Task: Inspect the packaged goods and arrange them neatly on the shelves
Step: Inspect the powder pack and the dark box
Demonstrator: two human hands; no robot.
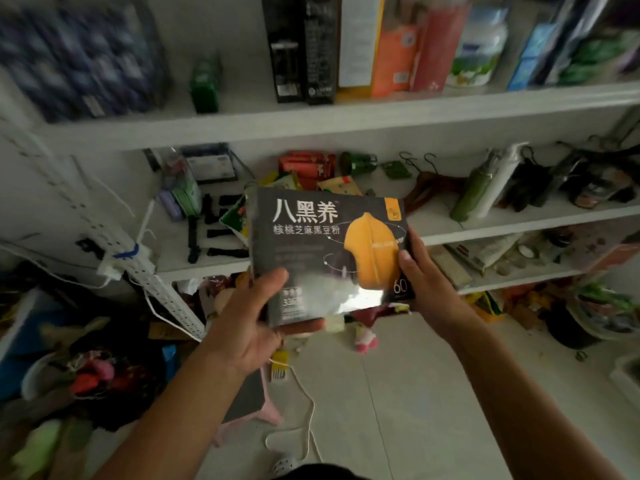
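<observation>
A black box with white characters and an orange shape on its front is held up in front of the white shelves. My left hand grips its lower left corner, thumb on the front. My right hand holds its right edge, thumb on the front face. The box faces me and tilts slightly. Behind it on the middle shelf lie red packs and yellow snack bags.
The top shelf carries tall black boxes, an orange box, a white tub and a blue bag. Bottles and hangers lie at right. A power strip hangs left. Clutter covers the floor left.
</observation>
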